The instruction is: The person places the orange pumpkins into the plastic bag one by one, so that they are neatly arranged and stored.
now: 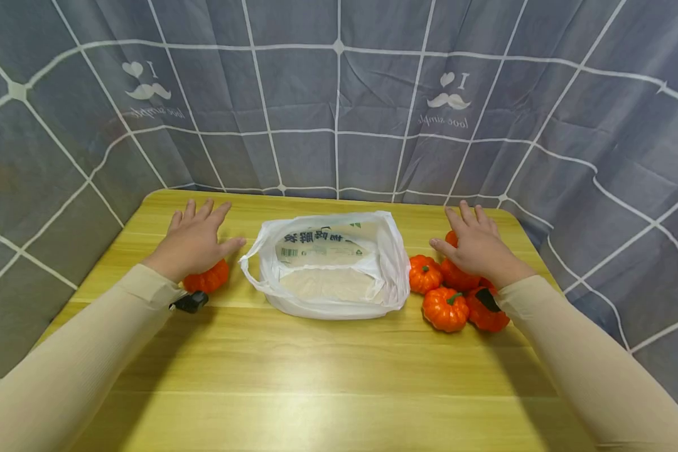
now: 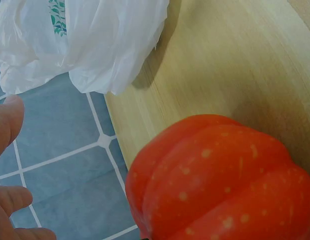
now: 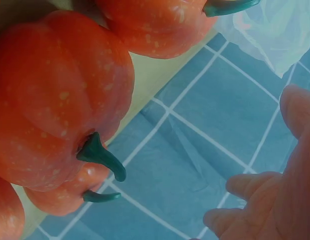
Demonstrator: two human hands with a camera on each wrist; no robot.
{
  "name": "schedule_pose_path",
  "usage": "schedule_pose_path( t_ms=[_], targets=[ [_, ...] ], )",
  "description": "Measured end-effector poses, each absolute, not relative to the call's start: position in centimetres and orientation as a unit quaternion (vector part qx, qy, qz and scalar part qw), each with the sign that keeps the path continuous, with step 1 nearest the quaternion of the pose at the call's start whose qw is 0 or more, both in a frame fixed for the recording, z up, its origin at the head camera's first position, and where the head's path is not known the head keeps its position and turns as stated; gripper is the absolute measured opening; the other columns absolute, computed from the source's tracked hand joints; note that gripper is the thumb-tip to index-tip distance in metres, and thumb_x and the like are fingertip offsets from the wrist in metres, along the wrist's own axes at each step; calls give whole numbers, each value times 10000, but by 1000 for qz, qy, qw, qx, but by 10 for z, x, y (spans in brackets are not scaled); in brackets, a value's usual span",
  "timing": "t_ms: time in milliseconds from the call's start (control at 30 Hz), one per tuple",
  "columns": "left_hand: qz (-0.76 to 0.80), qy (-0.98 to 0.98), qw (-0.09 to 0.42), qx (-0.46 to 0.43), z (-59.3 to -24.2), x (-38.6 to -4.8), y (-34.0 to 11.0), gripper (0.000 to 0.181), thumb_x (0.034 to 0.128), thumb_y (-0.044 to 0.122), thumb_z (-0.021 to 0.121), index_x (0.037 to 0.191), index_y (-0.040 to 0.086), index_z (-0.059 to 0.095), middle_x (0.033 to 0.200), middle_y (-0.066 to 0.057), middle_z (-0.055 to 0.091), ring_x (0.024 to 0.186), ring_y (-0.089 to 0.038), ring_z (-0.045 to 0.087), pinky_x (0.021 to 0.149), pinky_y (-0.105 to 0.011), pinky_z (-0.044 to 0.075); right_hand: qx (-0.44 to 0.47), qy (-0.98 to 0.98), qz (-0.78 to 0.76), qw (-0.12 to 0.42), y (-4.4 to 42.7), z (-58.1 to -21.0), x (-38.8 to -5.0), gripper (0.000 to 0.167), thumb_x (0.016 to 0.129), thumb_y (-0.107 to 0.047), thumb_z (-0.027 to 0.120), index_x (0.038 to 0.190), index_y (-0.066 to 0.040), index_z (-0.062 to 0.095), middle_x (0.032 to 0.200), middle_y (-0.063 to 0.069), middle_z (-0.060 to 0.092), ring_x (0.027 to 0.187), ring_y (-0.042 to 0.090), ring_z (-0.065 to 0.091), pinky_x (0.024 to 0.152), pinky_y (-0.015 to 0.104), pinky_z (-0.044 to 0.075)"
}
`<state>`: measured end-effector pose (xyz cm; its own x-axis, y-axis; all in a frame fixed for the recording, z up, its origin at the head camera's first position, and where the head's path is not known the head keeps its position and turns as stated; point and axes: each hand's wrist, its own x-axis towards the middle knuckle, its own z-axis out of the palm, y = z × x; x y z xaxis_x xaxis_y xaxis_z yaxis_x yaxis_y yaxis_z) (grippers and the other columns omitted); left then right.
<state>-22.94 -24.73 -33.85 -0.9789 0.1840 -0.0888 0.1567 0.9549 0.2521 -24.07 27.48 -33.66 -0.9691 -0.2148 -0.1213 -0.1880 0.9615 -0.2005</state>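
Note:
A white plastic bag (image 1: pixel 328 307) stands with its mouth open on the wooden table, between the two hands. My left hand (image 1: pixel 194 242) hovers left of it, fingers spread and holding nothing. Below that hand sits one orange pumpkin (image 1: pixel 210 277), which also looms large in the left wrist view. On the bag's other side, my right hand (image 1: pixel 477 245) is spread above a cluster of several small orange pumpkins (image 1: pixel 445 309) and partly hides them. Green stems (image 3: pixel 102 156) show on the pumpkins in the right wrist view. Neither hand grips anything.
A grey-blue curtain (image 1: pixel 294 88) with white grid lines surrounds the table's back and sides. The wooden table (image 1: pixel 294 376) extends toward me in front of the bag. A dark device (image 1: pixel 191 302) is on the left wrist, low over the table.

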Motion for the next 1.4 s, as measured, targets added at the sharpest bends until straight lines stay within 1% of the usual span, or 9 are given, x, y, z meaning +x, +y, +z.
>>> schedule_pose_path(
  t_ms=[300,567,667,833,900,1067,1233,1300,1400],
  targets=[
    [140,985,57,88,-339,-227,-245,945,1027,673,488,1697,104,142,1719,-326,60,1541,-637,-41,1226,-750,-32,-107,987,-107,54,279,-339,-245,921,1066,-612,462,1684,-27,109,1715,339,-45,1556,613,-70,1229,755,13],
    [183,976,52,104,-334,-224,-233,870,1058,582,506,1690,88,171,1726,-270,179,1568,-589,58,1260,-703,23,-101,986,-117,56,288,-334,-251,955,1058,-627,461,1684,-19,72,1714,339,-56,1548,624,-77,1234,746,6],
    [212,970,55,109,-333,-222,-227,882,1052,592,514,1698,115,150,1738,-222,196,1589,-541,89,1266,-692,79,-96,986,-123,55,292,-333,-255,959,1061,-610,476,1687,-30,36,1717,325,-83,1548,621,-93,1239,735,-14],
    [253,959,70,107,-333,-215,-217,915,1039,623,520,1706,150,112,1747,-184,201,1581,-475,236,1235,-686,235,-93,985,-133,60,301,-336,-262,955,1064,-586,494,1690,-48,12,1715,317,-117,1547,617,-112,1239,734,-10],
    [258,957,73,107,-334,-212,-213,917,1036,614,538,1707,158,110,1747,-181,204,1561,-472,286,1223,-684,267,-92,984,-137,62,305,-337,-266,950,1066,-577,498,1690,-49,16,1712,326,-117,1545,620,-114,1236,739,4],
    [268,954,82,102,-339,-207,-207,926,1030,552,596,1709,170,95,1743,-192,209,1538,-491,323,1208,-690,291,-89,982,-150,72,313,-341,-272,964,1058,-598,499,1692,-61,10,1707,329,-134,1543,623,-103,1233,743,26],
    [295,946,100,88,-349,-206,-206,932,1036,524,598,1708,164,63,1726,-230,231,1487,-499,413,1178,-669,360,-75,978,-167,103,319,-346,-278,1000,1041,-612,527,1694,-88,-20,1707,293,-187,1558,593,-98,1225,752,61],
    [309,941,107,85,-352,-206,-205,926,1044,511,591,1706,141,60,1711,-255,250,1466,-506,440,1171,-658,378,-69,976,-174,114,322,-348,-281,1016,1034,-607,549,1694,-90,-24,1707,299,-180,1562,587,-81,1219,758,80],
    [324,936,117,79,-357,-206,-203,913,1054,480,585,1699,96,65,1690,-273,290,1477,-506,424,1191,-648,356,-65,973,-179,129,324,-349,-285,1015,1038,-569,574,1691,-73,-24,1706,317,-156,1561,595,-21,1220,751,109]
  ],
)
